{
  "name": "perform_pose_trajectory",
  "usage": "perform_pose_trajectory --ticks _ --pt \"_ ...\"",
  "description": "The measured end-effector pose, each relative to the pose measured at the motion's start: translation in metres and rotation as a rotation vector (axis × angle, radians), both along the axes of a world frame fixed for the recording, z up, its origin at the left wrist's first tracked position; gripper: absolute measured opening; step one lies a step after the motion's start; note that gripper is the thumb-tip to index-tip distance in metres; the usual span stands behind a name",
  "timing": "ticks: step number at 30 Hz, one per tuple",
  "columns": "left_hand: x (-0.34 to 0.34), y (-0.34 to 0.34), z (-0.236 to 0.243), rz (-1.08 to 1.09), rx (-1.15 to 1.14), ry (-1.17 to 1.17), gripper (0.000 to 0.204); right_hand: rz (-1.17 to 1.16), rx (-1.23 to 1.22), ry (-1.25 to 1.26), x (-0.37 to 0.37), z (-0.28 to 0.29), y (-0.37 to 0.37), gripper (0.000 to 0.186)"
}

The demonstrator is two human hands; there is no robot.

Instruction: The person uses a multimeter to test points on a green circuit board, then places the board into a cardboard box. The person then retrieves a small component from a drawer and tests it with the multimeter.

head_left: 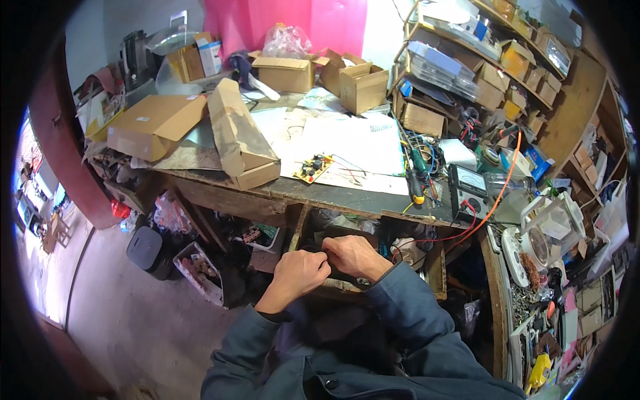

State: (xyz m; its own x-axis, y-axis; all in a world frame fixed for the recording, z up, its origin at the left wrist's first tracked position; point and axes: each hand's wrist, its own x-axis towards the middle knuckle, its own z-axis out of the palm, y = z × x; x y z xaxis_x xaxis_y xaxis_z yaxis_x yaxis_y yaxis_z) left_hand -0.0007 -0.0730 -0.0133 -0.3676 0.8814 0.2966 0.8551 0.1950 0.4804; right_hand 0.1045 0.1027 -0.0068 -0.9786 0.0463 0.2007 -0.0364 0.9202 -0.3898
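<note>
My left hand (303,273) is closed over the open wooden drawer (439,280) below the workbench (280,195). My right hand (350,257) is beside it, also closed, its fingers meeting the left ones. What they grip is dark and mostly hidden under them; I cannot make it out. Above them on the bench lie a small circuit board (310,170) with wires, white papers (350,143), screwdrivers (417,187) and an analog multimeter (467,193) with red leads.
Cardboard boxes (153,127) crowd the bench's back and left. Crammed shelves (467,53) rise at the right, with clutter (547,280) below. A dark bin (147,253) and a tray (200,273) of odds stand on the floor at the left, near an open doorway (43,213).
</note>
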Motion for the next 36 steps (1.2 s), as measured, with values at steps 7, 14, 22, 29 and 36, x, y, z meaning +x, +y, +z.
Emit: perform_pose_trajectory --ticks 7,14,22,29,36 --pt "-0.001 0.0 -0.006 0.003 0.027 -0.005 0.02 0.053 0.075 0.014 -0.001 0.0 0.001 0.013" --pt "-0.001 0.001 -0.004 -0.012 0.056 0.028 0.025 0.049 0.086 0.024 0.0 0.001 0.0 0.011" --pt "0.0 0.0 -0.004 -0.005 0.056 0.012 0.028 0.048 0.098 0.05 0.0 0.003 -0.001 0.012" --pt "0.0 -0.002 -0.005 -0.005 0.068 -0.02 0.028 0.046 0.066 0.061 -0.002 0.001 -0.001 0.01" --pt "-0.001 -0.003 -0.005 -0.011 0.077 -0.026 0.029 0.05 0.038 0.095 -0.002 -0.004 0.002 0.009"
